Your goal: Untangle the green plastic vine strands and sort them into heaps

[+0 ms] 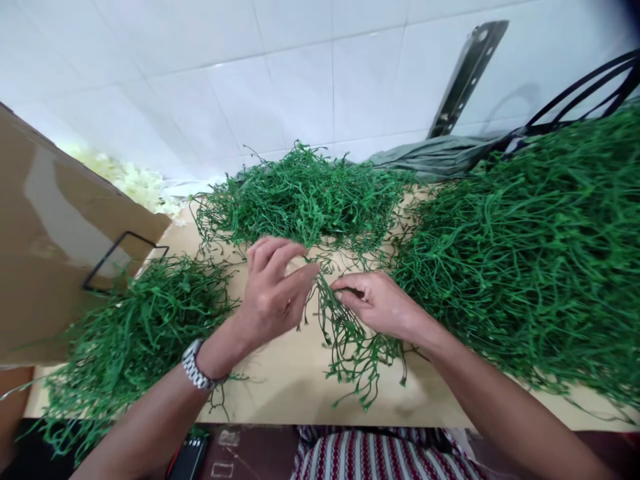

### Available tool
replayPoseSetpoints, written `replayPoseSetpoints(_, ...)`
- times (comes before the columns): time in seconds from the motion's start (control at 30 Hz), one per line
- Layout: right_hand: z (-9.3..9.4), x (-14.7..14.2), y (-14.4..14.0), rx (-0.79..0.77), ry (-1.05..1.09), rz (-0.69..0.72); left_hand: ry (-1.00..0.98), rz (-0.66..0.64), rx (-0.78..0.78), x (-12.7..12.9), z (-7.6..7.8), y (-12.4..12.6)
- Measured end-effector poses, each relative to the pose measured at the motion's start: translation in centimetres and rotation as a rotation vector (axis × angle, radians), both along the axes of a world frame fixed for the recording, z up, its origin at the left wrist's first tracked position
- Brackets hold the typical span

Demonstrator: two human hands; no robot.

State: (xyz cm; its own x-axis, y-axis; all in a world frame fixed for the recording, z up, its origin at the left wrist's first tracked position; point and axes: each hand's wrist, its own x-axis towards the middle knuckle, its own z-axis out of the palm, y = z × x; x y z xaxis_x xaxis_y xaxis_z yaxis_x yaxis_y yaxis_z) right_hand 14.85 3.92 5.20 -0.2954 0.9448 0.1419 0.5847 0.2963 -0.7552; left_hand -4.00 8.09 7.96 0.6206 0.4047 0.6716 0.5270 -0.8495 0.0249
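A: Where is the small green bunch (347, 333) found?

B: It is seen over the desk (275, 397), between the two hands, its tips spread toward the near edge.

A: How is it held?

B: Its stems are pinched near the top by the right hand (380, 305), whose thumb and forefinger are drawn narrow.

A: And the left hand (273, 293)?

B: It is raised just beside the bunch's upper end, its fingers curved; whether a stem is gripped there cannot be told. A watch (194, 365) is worn on that wrist.

A: What is set around?

B: Green stems are heaped in a back pile (305, 193), a right pile (525, 267) and a left pile (155, 327), the last beside a cardboard box (50, 233).
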Motion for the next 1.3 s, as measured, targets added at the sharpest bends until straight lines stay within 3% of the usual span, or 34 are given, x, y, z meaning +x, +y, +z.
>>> replayPoseSetpoints(0.07, -0.1, -0.6, -0.3, 0.042, -0.001, -0.076, 0.025, 0.055, -0.177, 0.2, -0.2, -1.7)
replayPoseSetpoints(0.2, -0.5, -1.6, -0.8, 0.078, 0.035, -0.15, 0.086, 0.199, -0.742, 1.0, -1.6, -3.4)
replayPoseSetpoints(0.3, -1.0, -1.6, -1.1, 0.039, 0.098, -0.139, -0.114, 0.263, -1.081, 1.6, -2.8, -3.4)
replayPoseSetpoints(0.4, -1.6, -1.0, -1.2, -0.062, 0.147, -0.096, -0.345, 0.268, -1.221, 2.1, -3.5, -3.7)
replayPoseSetpoints(0.53, -2.4, -0.3, -1.2, -0.141, 0.199, -0.03, -0.763, 0.196, -1.31, 2.8, -4.2, -4.5)
replayPoseSetpoints(0.63, -2.5, -0.1, -1.2, 0.005, 0.127, -0.062, -0.98, 0.162, -1.324, 3.3, -5.0, -5.1)
replayPoseSetpoints(0.77, -1.8, -0.2, -1.9, 0.409, -0.093, -0.193, -0.992, 0.225, -1.22, 3.7, -6.1, -5.5)
replayPoseSetpoints(0.87, -1.3, -0.3, -2.7, 0.568, -0.083, -0.205, -0.896, 0.275, -1.123, 4.0, -6.5, -5.8)
replayPoseSetpoints(0.93, -1.3, -0.4, -3.0, 0.53, -0.083, -0.194, -0.837, 0.3, -1.066, 4.3, -6.4, -6.0)
replayPoseSetpoints(1.03, -1.7, -0.5, -2.8, 0.292, -0.135, -0.158, -0.777, 0.356, -1.006, 4.5, -6.3, -6.3)
replayPoseSetpoints(1.13, -2.2, -0.5, -2.4, 0.073, -0.055, -0.102, -0.735, 0.35, -0.995, 4.4, -6.2, -6.3)
replayPoseSetpoints(1.3, -2.5, -0.5, -2.2, -0.007, 0.135, -0.141, -0.675, 0.303, -1.008, 4.1, -6.4, -6.0)
